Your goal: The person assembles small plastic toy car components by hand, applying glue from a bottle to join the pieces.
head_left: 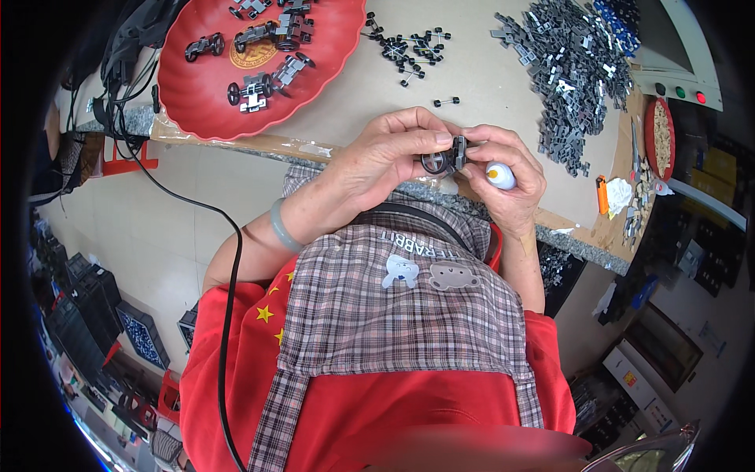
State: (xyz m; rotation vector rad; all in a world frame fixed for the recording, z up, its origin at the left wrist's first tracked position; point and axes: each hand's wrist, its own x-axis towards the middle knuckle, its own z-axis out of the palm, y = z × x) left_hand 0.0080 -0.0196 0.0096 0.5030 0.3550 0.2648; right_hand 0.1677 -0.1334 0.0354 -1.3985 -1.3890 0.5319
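Both hands meet over the table's front edge, around a small black toy car chassis with wheels (435, 162). My left hand (385, 148) is closed on its left side, thumb and fingers pinching it. The fingertips of my right hand (511, 169) touch its other side. Tucked in that same right hand is a small white bottle (501, 176) with a yellow tip. Fingers partly cover the chassis, so its far side is hidden. A loose wheel axle (446, 101) lies on the table just beyond the hands.
A red scalloped tray (185, 102) at the left bears several wheeled chassis. Beyond the hands lies a cluster of axles (409, 51); to the right, a big heap of grey parts (578, 79). An orange lighter (602, 195) rests near the right edge. A black cable (228, 315) hangs at my left.
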